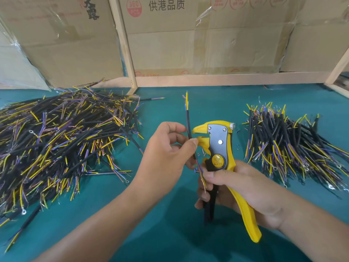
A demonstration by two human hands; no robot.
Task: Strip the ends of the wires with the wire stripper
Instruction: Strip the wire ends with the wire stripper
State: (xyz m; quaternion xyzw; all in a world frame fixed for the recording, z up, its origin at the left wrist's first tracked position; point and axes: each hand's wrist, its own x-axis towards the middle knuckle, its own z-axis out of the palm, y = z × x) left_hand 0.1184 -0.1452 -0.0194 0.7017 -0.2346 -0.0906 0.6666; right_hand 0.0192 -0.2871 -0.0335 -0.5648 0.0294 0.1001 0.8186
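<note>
Nearest you, your right hand (pixel 243 188) wraps its fingers around the yellow handles of the wire stripper (pixel 221 146), head up and mouth facing left, so a wire can be fed in sideways. Just left of it, your left hand (pixel 166 154) pinches one black wire (pixel 188 125) upright between thumb and fingertips, beside the stripper's mouth, seemingly to line up an end. Farther out, a big pile of wires (pixel 66 137) lies beyond your left hand and a smaller pile (pixel 283 140) beyond your right, probably keeping raw from finished.
</note>
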